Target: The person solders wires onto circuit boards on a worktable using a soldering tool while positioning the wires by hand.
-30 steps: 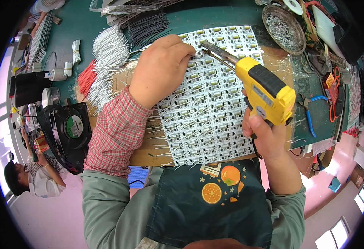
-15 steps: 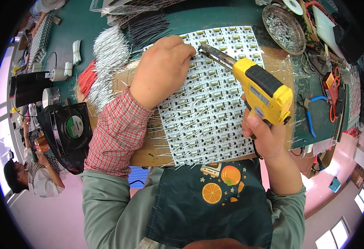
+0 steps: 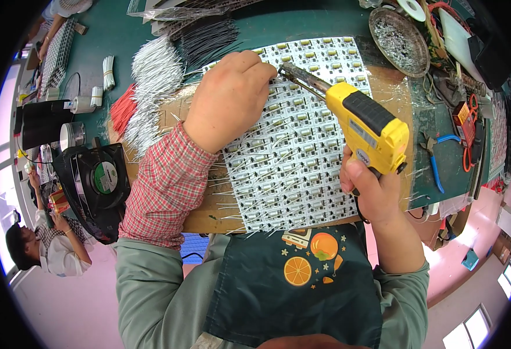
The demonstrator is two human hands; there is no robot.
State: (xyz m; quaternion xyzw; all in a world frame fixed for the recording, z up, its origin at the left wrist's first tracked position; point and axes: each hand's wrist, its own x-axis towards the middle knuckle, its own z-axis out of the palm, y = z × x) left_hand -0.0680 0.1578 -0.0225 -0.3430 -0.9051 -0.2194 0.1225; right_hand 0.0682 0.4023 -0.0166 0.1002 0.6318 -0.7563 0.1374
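A large white sheet of small circuit boards (image 3: 325,157) lies before me, carrying rows of cylindrical parts and thin white wires. My right hand (image 3: 372,185) is wrapped round the grip of a yellow and black soldering gun (image 3: 363,125). Its dark tip points up and left, close to the fingertips of my left hand (image 3: 229,96). The left fingers are pinched together over the sheet's far left part; whatever is between them is hidden. Beyond that hand lie a heap of white wires (image 3: 156,70), black wires (image 3: 210,42) and red wires (image 3: 123,109).
At left stands a black fan (image 3: 95,177). A round metal dish of grey scraps (image 3: 400,42) sits at the far right, with blue-handled pliers (image 3: 435,164) nearer. Red-handled scissors (image 3: 472,136) lie beside them. Another person (image 3: 52,244) works at the far left.
My left hand has shifted very slightly right. The soldering gun's body has moved slightly left, its tip still by my left fingertips.
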